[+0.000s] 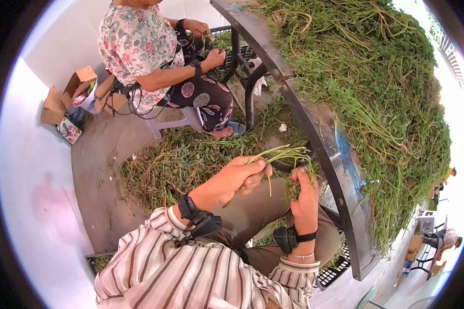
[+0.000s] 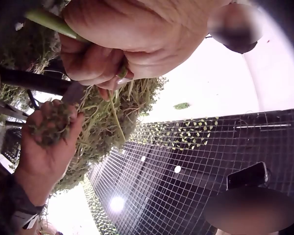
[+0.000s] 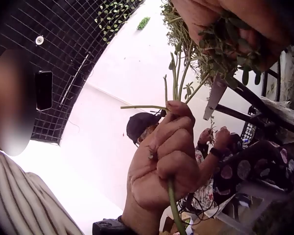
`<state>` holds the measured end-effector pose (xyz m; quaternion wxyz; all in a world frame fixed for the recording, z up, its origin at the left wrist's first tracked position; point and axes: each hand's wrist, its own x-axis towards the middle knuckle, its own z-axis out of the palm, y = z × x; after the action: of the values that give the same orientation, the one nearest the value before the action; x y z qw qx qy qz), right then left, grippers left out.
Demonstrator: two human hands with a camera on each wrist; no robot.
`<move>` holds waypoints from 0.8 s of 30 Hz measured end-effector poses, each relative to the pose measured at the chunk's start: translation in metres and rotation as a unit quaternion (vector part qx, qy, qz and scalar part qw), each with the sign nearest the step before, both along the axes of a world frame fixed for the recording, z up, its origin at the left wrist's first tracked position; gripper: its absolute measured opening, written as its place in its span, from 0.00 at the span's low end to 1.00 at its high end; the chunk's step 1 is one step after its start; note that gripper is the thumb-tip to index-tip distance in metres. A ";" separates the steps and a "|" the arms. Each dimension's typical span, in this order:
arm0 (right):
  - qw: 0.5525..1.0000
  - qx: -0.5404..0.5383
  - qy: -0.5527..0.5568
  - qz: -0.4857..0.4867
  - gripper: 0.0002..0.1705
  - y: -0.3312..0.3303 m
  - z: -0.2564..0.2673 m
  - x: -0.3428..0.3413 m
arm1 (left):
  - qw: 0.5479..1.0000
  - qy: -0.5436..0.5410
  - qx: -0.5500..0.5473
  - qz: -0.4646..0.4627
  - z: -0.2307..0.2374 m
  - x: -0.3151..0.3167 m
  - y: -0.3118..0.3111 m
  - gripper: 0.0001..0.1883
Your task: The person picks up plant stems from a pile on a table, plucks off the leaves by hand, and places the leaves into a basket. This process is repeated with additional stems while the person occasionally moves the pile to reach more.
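My left hand grips a small bunch of thin green stems. Their upper ends fan out past the thumb toward the right hand, and in the right wrist view a thicker stem end hangs out below the fist. Close beside it, my right hand holds leafy green sprigs in curled fingers. Both hands are above the lap, by the table's near edge. Seen from the left wrist, the right hand has its palm up, with the leaves bunched in it.
A big heap of the same greens covers the metal-edged table at right. More greens lie on the floor. Another person sits on a stool, handling greens. Cardboard boxes stand by the wall; a black crate is below the table.
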<state>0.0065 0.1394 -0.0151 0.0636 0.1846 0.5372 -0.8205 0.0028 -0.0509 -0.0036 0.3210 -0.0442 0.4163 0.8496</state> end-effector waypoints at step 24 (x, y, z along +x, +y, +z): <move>0.999 0.029 0.017 0.016 0.12 0.000 -0.009 -0.002 | 1.000 -0.018 0.023 0.010 -0.009 0.000 -0.003 0.14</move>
<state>0.0045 0.1391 -0.0241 0.0619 0.1641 0.5646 -0.8065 0.0027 -0.0535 -0.0121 0.3210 -0.0564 0.3901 0.8611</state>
